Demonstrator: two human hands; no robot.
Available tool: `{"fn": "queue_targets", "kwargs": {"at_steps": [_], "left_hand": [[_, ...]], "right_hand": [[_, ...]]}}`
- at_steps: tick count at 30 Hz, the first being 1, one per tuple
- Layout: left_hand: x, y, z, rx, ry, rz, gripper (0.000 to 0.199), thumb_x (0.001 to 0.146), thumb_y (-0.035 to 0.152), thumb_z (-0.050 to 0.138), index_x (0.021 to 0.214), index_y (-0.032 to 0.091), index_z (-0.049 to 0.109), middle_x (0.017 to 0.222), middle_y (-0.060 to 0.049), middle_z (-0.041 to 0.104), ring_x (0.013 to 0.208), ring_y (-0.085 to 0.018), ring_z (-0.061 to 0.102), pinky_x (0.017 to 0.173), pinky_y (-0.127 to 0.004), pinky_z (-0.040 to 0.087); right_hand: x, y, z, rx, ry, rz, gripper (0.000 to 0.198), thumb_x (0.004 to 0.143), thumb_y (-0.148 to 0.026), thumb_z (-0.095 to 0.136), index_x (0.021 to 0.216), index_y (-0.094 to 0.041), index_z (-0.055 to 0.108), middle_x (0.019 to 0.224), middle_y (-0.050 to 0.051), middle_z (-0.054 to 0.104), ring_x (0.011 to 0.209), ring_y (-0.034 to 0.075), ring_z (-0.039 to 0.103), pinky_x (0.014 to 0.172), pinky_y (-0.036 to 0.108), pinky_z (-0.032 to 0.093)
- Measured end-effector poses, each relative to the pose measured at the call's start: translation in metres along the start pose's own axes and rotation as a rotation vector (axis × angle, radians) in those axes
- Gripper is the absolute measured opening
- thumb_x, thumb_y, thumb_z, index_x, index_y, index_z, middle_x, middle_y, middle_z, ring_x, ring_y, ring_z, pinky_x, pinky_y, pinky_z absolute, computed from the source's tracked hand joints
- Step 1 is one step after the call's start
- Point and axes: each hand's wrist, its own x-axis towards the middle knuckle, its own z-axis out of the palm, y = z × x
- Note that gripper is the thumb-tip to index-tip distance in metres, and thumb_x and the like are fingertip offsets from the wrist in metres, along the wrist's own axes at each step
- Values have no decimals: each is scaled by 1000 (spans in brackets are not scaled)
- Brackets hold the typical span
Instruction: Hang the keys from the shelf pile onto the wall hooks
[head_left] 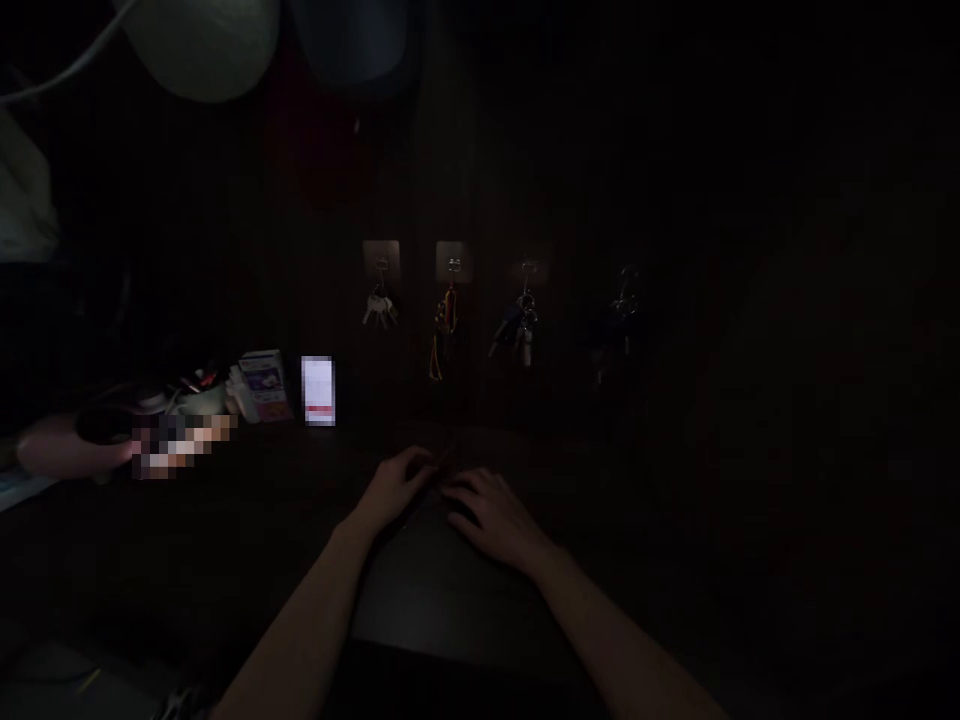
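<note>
Low in the dark middle of the head view, my left hand [395,487] has its fingers bent and brought together. A thin, dark, faintly reddish thing seems to be at its fingertips, too dim to name. My right hand [496,515] is close beside it, palm down over the dark tabletop [427,590]. Its thumb stands apart from its fingers, and no object shows in the gap. The two sets of fingertips nearly meet.
Bunches of keys [380,308] hang from wall hooks, one with a yellow-and-red cord [448,312]. A lit, pixelated screen [318,390] stands left, beside a small box [265,386] and a pink rounded object [67,446]. Pale shapes [210,50] hang above.
</note>
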Motion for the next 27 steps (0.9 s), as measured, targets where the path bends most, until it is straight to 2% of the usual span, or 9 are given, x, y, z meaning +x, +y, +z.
{"fn": "queue_targets", "kwargs": {"at_steps": [6, 11, 16, 21, 23, 27], "left_hand": [[6, -5, -3, -64, 131, -36, 18, 72, 25, 61, 90, 22, 64, 88, -2, 69, 83, -18, 65, 76, -26, 47], [7, 0, -2, -399, 141, -257, 29, 72, 27, 64, 98, 17, 56, 75, -3, 65, 60, -15, 65, 58, -27, 52], [7, 3, -1, -581, 116, -343, 34, 70, 26, 68, 99, 16, 55, 85, -7, 65, 67, -15, 66, 62, -27, 54], [8, 5, 5, -681, 76, -398, 32, 71, 21, 68, 101, 15, 55, 94, -10, 66, 75, -15, 66, 69, -28, 54], [8, 7, 8, -734, 63, -420, 31, 72, 18, 67, 100, 15, 56, 92, -9, 66, 76, -15, 65, 71, -28, 54], [8, 9, 12, -811, 48, -460, 25, 74, 15, 64, 98, 15, 57, 88, -6, 65, 76, -13, 64, 73, -27, 53]], "right_hand": [[0, 4, 0, -50, 37, 34, 24, 88, -34, 46, 103, -22, 61, 111, 6, 58, 106, 22, 47, 90, 41, 35], [-1, 15, -1, -90, 121, 122, 22, 89, -32, 44, 90, -20, 63, 98, 6, 62, 96, 20, 50, 83, 38, 36], [-1, 23, -1, -117, 216, 203, 23, 89, -30, 44, 85, -20, 64, 92, 7, 63, 92, 21, 51, 79, 37, 35], [2, 11, -5, -56, 252, 108, 20, 89, -27, 44, 96, -22, 61, 95, 6, 64, 92, 21, 52, 80, 36, 35], [3, 4, -7, -25, 253, 61, 22, 89, -26, 44, 105, -23, 58, 99, 7, 64, 93, 21, 52, 82, 36, 36], [4, -2, -8, -18, 246, 57, 31, 88, -24, 44, 118, -22, 51, 107, 9, 62, 97, 22, 52, 83, 37, 36]]}}
